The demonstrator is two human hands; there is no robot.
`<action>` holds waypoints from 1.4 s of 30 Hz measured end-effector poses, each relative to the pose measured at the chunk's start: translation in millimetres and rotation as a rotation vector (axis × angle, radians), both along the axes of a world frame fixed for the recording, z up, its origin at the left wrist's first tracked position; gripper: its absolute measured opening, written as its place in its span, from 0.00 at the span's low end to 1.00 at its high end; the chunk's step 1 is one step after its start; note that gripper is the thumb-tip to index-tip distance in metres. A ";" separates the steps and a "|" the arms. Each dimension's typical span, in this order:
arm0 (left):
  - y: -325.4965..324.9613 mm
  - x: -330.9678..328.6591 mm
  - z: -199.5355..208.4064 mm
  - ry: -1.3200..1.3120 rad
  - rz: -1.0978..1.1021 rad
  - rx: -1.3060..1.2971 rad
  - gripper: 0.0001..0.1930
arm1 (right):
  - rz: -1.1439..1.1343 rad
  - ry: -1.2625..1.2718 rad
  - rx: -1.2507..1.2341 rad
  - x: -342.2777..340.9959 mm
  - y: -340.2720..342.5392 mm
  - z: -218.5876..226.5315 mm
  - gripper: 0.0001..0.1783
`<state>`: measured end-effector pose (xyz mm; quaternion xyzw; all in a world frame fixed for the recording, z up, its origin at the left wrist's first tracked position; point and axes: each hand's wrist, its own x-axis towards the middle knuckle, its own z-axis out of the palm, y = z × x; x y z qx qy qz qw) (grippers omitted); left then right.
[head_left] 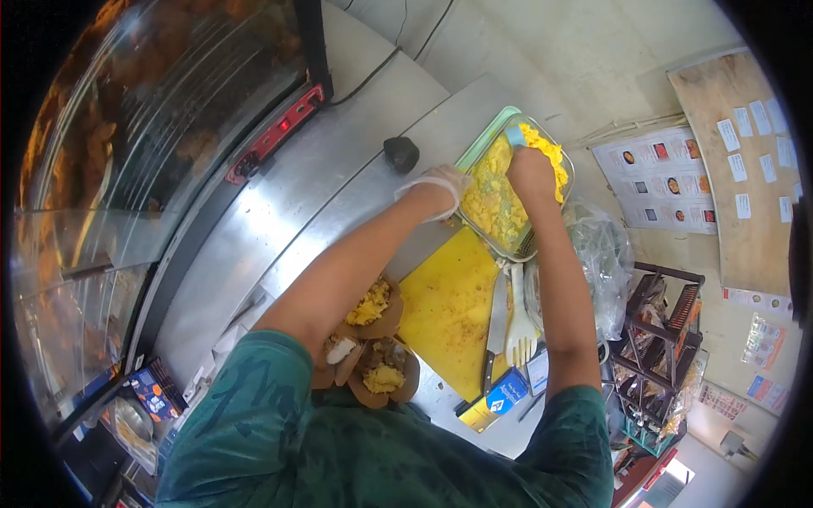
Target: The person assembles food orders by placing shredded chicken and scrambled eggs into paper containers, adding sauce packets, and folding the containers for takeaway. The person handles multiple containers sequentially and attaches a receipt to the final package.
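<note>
A clear rectangular dish of chunky yellow food lies at the far end of the counter, with a pale green edge behind it. My left hand, in a clear plastic glove, is closed at the dish's left rim; its fingertips are partly hidden. Over the dish's right side, my right hand is closed around a light-blue utensil. Brighter yellow food is heaped beside that hand. Close to my body stand brown paper food trays with yellow food in them, partly behind my left arm.
Nearer than the dish lies a crumb-strewn yellow cutting board. A black-handled knife, a white slotted server and a blue-yellow box are beside it. A black lump, plastic bag, dark rack and glass display case surround the workspace.
</note>
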<state>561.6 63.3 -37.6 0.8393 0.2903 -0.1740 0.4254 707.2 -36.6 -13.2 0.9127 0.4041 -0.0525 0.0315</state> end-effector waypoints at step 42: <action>-20.9 -2.9 -27.0 -0.052 0.122 -0.181 0.11 | 0.384 0.165 -0.111 -62.2 -84.5 -11.1 0.07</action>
